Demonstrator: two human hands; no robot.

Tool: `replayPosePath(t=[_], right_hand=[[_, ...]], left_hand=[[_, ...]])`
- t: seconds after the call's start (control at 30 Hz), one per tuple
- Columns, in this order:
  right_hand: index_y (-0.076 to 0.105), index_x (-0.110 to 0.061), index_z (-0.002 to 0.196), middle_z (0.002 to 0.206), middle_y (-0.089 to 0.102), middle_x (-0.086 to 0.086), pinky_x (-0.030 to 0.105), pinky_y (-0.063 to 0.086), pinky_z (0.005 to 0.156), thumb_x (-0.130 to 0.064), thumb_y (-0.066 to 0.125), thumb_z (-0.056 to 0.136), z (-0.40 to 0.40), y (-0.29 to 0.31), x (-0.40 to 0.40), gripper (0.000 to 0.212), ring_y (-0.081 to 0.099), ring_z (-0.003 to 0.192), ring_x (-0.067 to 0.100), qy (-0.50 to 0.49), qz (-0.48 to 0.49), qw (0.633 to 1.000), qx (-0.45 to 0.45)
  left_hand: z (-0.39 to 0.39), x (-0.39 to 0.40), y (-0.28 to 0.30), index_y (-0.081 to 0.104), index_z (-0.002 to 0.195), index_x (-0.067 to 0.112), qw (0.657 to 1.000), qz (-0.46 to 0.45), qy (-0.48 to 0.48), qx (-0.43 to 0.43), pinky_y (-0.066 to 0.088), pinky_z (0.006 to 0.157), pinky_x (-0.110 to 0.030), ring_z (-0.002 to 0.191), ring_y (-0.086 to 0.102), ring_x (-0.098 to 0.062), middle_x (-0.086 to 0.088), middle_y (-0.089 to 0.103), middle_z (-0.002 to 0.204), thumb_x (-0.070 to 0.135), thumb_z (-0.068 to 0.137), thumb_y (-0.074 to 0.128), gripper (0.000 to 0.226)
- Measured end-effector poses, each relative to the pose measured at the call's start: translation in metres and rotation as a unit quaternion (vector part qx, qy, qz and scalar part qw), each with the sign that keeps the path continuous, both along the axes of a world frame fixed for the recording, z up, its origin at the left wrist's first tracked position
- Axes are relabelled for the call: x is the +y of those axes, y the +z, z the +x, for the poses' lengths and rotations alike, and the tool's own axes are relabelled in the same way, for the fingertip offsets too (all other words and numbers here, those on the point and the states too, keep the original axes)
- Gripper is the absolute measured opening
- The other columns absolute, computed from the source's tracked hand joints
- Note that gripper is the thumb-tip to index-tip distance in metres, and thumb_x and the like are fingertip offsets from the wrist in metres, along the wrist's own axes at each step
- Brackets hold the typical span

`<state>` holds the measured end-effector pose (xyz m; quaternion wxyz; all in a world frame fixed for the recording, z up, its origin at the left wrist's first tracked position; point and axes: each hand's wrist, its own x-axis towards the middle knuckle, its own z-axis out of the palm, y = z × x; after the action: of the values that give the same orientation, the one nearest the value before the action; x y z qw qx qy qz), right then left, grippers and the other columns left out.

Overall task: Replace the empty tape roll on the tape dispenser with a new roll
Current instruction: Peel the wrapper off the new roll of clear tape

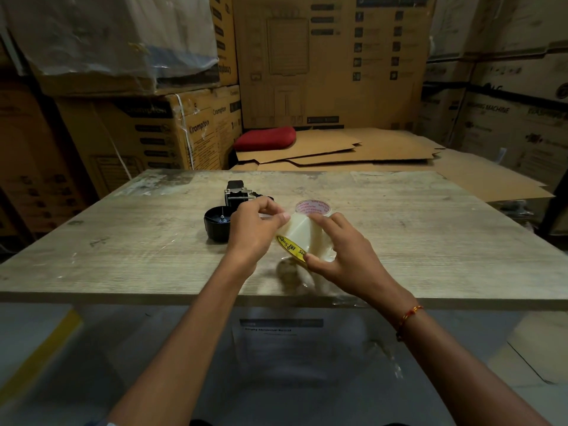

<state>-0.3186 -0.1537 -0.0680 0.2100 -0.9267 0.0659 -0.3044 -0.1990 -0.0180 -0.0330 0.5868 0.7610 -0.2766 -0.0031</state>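
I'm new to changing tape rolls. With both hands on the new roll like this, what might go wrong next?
1. The left hand pinches the loose tape end; it may stick back onto the new roll or the fingers.
2. The right hand holds the roll tilted above the table; it may slip out.
3. The dispenser lies unheld and may slide during loading.

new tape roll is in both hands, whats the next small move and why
Probably peel the free end loose. The left hand pinches at the top edge of the new tape roll, and the right hand grips it above the table. The dispenser's black hub looks bare, ready for loading afterwards.
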Motion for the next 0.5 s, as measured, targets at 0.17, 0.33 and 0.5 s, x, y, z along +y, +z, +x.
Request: replayPosePath(t=[0.17,0.33,0.5], right_hand=[[0.048,-0.026,0.143,0.119,0.053,-0.009,0.04,0.055,0.081,-0.051,0.067,0.074,0.001,0.001,-0.002,0.076,0.056,0.102,0.013,0.014,0.026,1.0,0.0],[0.048,-0.028,0.143,0.122,0.053,-0.007,0.042,0.056,0.084,-0.056,0.062,0.073,0.004,0.002,-0.001,0.077,0.054,0.106,0.013,0.023,0.034,0.999,0.009],[0.046,-0.03,0.144,0.125,0.051,-0.006,0.042,0.056,0.084,-0.042,0.072,0.08,0.008,0.003,0.0,0.071,0.052,0.108,0.014,0.027,0.034,0.999,0.012]], left_hand=[[-0.006,0.0,-0.004,0.066,0.079,0.014,0.989,0.045,0.066,-0.121,0.051,0.075,-0.03,0.084,0.064,-0.011,0.007,0.069,0.084,0.022,0.089,0.071,0.013],[-0.004,0.004,-0.003,0.064,0.081,0.015,0.986,0.061,0.079,-0.133,0.053,0.077,-0.038,0.08,0.061,-0.014,0.012,0.063,0.076,0.023,0.091,0.069,0.014],[0.005,0.007,-0.008,0.057,0.082,0.02,0.993,0.044,0.053,-0.099,0.058,0.078,-0.045,0.084,0.068,-0.016,0.006,0.069,0.082,0.023,0.094,0.064,0.014]])
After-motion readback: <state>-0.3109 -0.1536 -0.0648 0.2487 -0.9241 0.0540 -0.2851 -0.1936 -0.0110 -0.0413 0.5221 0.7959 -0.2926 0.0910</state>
